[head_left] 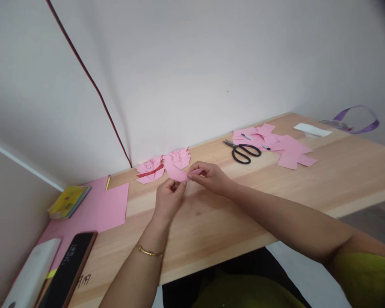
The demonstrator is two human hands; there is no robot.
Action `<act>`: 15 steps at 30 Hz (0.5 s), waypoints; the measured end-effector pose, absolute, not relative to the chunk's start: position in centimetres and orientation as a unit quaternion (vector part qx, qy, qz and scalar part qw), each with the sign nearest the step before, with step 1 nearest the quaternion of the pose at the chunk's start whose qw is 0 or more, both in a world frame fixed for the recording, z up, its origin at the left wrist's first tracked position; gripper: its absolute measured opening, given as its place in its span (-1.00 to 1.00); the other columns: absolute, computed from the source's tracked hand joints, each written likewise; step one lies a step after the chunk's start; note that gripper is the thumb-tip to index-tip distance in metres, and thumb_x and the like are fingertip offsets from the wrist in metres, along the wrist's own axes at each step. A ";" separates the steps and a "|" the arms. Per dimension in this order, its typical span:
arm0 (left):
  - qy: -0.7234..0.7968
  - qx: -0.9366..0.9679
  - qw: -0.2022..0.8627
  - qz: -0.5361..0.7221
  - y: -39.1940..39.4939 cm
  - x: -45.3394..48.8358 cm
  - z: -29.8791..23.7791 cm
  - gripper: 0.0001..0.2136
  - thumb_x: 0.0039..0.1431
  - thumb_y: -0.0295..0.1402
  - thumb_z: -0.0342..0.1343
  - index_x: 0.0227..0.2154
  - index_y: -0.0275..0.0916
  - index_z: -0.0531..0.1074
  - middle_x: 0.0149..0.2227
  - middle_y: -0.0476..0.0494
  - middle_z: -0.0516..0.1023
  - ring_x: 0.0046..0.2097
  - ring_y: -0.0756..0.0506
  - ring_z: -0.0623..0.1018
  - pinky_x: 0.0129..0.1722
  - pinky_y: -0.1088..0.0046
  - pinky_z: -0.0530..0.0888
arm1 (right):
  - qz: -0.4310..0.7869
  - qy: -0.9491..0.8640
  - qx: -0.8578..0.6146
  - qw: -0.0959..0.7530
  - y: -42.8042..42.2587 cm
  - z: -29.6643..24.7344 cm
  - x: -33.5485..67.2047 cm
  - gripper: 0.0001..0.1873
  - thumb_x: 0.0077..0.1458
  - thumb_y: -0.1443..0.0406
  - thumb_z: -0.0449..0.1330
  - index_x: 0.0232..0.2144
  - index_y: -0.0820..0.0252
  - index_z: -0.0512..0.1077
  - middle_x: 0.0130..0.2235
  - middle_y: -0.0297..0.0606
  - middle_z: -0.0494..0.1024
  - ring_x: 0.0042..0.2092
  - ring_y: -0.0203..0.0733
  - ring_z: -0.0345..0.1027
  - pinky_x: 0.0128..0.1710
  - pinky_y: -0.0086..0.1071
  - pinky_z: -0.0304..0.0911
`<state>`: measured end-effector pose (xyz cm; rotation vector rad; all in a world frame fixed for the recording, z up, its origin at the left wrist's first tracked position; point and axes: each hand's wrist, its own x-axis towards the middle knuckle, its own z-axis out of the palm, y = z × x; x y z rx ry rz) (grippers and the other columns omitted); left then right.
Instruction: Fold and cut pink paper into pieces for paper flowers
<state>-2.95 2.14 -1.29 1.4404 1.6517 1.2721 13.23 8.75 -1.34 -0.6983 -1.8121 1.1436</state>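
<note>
Between my two hands is a small piece of pink paper (179, 174), held above the wooden table. My left hand (169, 197) pinches its lower edge with thumb and fingers. On its right side, my right hand (210, 177) pinches the paper, and a narrow pink tip pokes out between the fingers. Just behind the hands lie several folded pink paper pieces (150, 166), with a red strip (150, 171) across some of them. Black-handled scissors (242, 152) rest on the table to the right, blades pointing left.
Pink paper scraps (290, 149) and a white strip (312, 129) lie at the right. Larger pink sheets (109, 209), a yellow packet (67, 201), a phone (72, 267) and a white object (34, 273) sit at the left. A wall (192, 77) stands behind the wooden table (211, 226).
</note>
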 end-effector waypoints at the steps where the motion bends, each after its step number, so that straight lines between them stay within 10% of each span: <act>1: 0.619 0.544 0.301 0.481 2.2 -3.0 -1.3 -0.77 0.01 -0.20 0.17 -0.53 -0.29 0.41 -0.56 0.02 0.37 -0.50 0.04 0.29 -0.46 0.51 0.20 | 0.458 -0.725 -0.281 0.431 8.7 -1.3 13.2 -0.84 0.03 0.22 0.19 -0.38 0.22 0.42 -0.40 -0.29 0.51 -0.35 -0.29 0.33 -0.32 -0.40 0.21; 15: 0.612 0.552 0.296 0.482 2.2 -3.1 -1.4 -0.79 0.03 -0.24 0.15 -0.54 -0.27 0.37 -0.56 0.05 0.31 -0.50 0.06 0.24 -0.47 0.52 0.17 | 0.489 -0.707 -0.273 0.431 8.8 -1.6 13.1 -0.77 0.02 0.21 0.20 -0.26 0.20 0.43 -0.26 -0.25 0.51 -0.25 -0.25 0.34 -0.24 -0.37 0.23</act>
